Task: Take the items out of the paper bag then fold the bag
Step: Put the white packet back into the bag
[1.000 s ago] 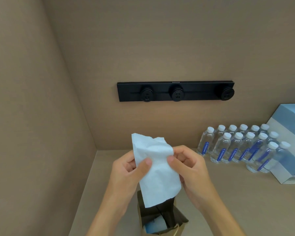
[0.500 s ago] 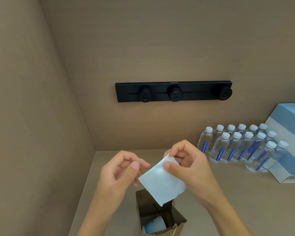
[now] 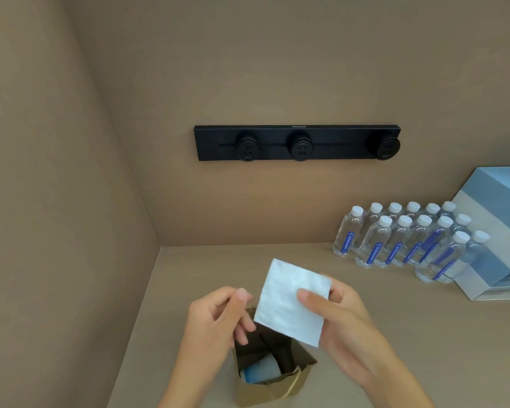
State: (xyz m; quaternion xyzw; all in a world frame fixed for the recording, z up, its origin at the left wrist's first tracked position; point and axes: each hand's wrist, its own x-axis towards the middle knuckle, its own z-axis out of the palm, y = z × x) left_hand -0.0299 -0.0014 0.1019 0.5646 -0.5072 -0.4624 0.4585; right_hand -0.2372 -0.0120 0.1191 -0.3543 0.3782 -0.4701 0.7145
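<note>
We see only a pale blue-and-white corner of something (image 3: 261, 373) deep in the paper bag (image 3: 277, 390); we cannot tell what it is; at three o'clock the blue box (image 3: 495, 231) is cut by the edge; bottle labels (image 3: 376, 253) read too small.

Open brown paper bag (image 3: 273, 387), white napkin (image 3: 292, 304) above

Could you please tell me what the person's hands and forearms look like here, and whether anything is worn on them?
Both the left hand and the right hand are bare, with no gloves, rings or watch visible. The forearms are uncovered down to the bottom edge of the picture; no sleeve shows. The fingernails look short and unpainted.
</note>
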